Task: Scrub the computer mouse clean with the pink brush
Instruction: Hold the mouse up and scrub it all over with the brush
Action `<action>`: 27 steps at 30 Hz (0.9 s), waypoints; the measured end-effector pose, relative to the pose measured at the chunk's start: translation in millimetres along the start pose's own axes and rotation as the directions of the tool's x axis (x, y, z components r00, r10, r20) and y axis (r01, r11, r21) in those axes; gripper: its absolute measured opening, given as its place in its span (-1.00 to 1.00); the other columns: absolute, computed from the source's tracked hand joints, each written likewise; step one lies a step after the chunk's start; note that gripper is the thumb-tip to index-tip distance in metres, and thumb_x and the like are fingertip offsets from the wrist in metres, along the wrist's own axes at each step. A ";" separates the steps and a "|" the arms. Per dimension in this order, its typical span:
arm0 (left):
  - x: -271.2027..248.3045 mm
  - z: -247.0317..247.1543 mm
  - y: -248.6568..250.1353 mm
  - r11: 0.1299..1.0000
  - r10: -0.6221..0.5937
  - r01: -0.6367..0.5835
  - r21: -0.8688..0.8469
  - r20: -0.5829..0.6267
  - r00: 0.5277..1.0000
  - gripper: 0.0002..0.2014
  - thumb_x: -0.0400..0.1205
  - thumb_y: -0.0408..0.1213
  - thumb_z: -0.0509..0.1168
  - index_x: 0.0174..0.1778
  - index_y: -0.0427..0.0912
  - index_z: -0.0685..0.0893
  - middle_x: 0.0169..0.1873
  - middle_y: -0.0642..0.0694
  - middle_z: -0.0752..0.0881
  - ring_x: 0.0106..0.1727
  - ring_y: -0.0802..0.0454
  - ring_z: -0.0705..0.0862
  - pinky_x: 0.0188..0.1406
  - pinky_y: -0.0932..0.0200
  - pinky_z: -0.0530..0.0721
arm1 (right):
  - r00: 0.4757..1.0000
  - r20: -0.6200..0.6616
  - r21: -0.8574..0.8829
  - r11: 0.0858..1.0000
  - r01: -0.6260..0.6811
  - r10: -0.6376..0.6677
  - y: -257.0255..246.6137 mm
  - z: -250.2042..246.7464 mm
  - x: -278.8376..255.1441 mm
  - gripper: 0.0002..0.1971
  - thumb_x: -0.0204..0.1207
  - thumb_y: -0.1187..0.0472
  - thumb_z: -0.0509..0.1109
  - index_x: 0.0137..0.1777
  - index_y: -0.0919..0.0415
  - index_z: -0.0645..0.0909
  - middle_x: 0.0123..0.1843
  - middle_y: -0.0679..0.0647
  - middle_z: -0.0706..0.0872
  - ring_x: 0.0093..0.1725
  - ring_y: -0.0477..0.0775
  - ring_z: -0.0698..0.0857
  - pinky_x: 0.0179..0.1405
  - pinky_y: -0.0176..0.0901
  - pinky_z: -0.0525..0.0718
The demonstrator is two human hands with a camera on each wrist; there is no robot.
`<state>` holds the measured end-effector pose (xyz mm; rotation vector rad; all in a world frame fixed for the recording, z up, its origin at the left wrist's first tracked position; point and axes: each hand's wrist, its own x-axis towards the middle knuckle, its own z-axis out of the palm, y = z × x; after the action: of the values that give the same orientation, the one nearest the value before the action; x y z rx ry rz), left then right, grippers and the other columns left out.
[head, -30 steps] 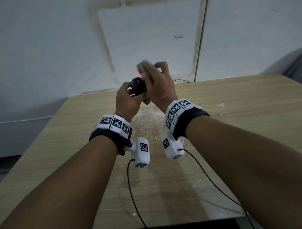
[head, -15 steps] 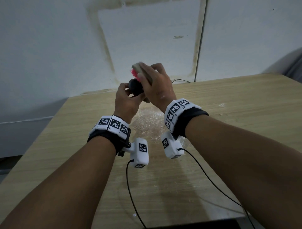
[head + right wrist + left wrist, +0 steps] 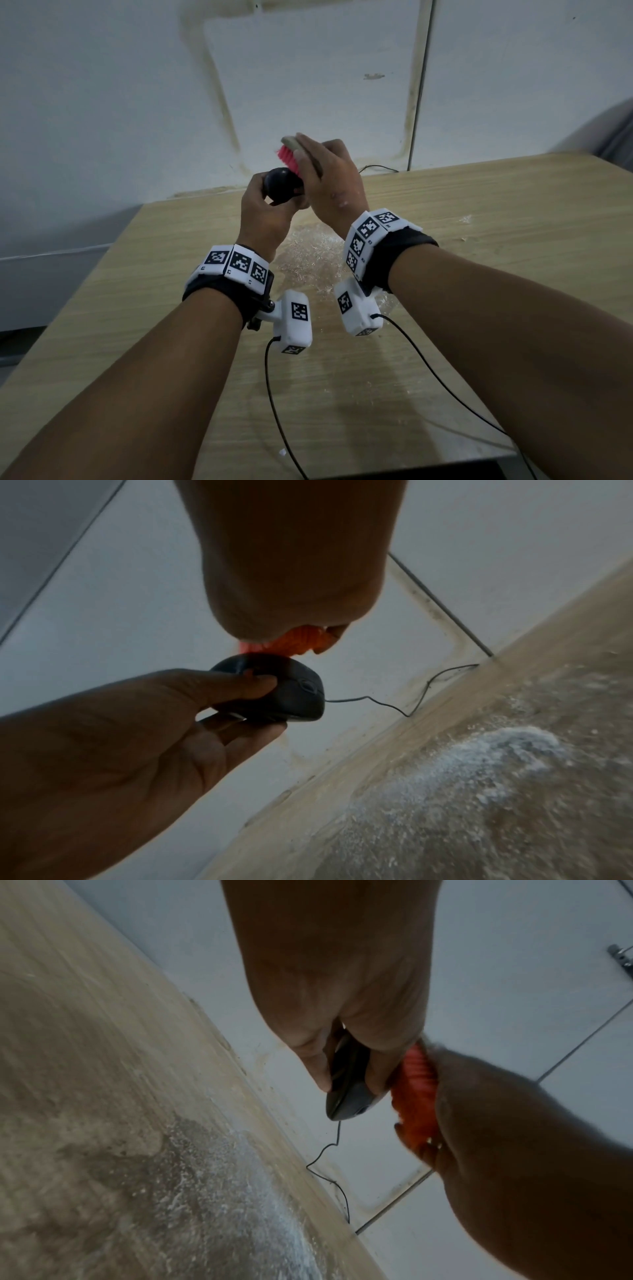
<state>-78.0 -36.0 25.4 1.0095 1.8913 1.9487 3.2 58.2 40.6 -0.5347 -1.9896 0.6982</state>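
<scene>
1. Pink bristles of the brush (image 3: pixel 290 158) sit against the top of the black computer mouse (image 3: pixel 281 186), both held up in the air above the wooden table (image 3: pixel 479 212), near the wall.
2. A second ago the brush lay lower, over the mouse and mostly covering it; now it has slid up and away from me, so more of the bristles show above the mouse. I read that as one stroke in an ongoing scrub, with the work still under way.
3. Left hand (image 3: pixel 265 212) grasps the mouse, thumb on one side and fingers beneath, as the right wrist view shows.
4. Right hand (image 3: pixel 330 181) is clenched around the brush's pale back, fingers laid over it.
5. A thin cord (image 3: pixel 404 704) trails from the mouse down to the back edge of the table.
6. White foamy residue (image 3: pixel 308 253) is spread on the table below the hands.
7. Hard to judge: whether the mouse is clean yet, since fingers hide much of its shell and the wrist views are dim. Most of the brush is covered by the right hand.
</scene>
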 end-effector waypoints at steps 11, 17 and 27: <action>3.8 1.7 6.2 0.951 -0.191 0.187 -0.247 0.010 0.982 -0.43 0.36 -0.48 0.58 0.23 -0.19 0.49 0.16 -0.21 0.67 0.15 -0.15 0.74 0.11 0.02 0.79 | 1.000 0.029 0.002 1.000 -0.004 0.004 -6.2 -0.7 -1.6 -0.62 0.80 -0.05 0.18 0.56 -0.09 0.54 0.32 0.12 0.54 0.09 -0.08 0.62 0.12 -0.24 0.60; 4.4 6.2 2.2 0.948 -0.199 0.190 -0.257 -0.007 0.980 -0.64 0.56 -0.41 0.48 0.25 -0.25 0.60 0.14 -0.17 0.72 0.18 -0.10 0.76 0.03 0.15 0.80 | 1.000 0.004 -0.033 0.999 -0.018 0.018 6.2 -7.0 -3.0 -0.64 0.79 -0.04 0.20 0.51 -0.07 0.59 0.29 0.13 0.55 0.06 -0.04 0.65 0.14 -0.15 0.68; 5.8 1.1 0.4 0.998 0.028 -0.027 0.048 -0.026 0.999 -0.64 0.42 -0.40 0.59 0.11 -0.23 0.70 0.00 -0.17 0.81 0.02 -0.09 0.79 0.10 -0.04 0.78 | 0.980 -0.063 -0.050 0.981 0.185 -0.188 -2.1 -0.9 -9.9 -0.63 0.74 -0.03 0.29 0.47 0.04 0.64 0.21 0.12 0.64 -0.04 0.02 0.73 -0.13 -0.08 0.78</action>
<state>-81.4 -31.7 27.4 1.0324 1.9573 1.9506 8.5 50.8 36.2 -0.3860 -1.9654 0.5151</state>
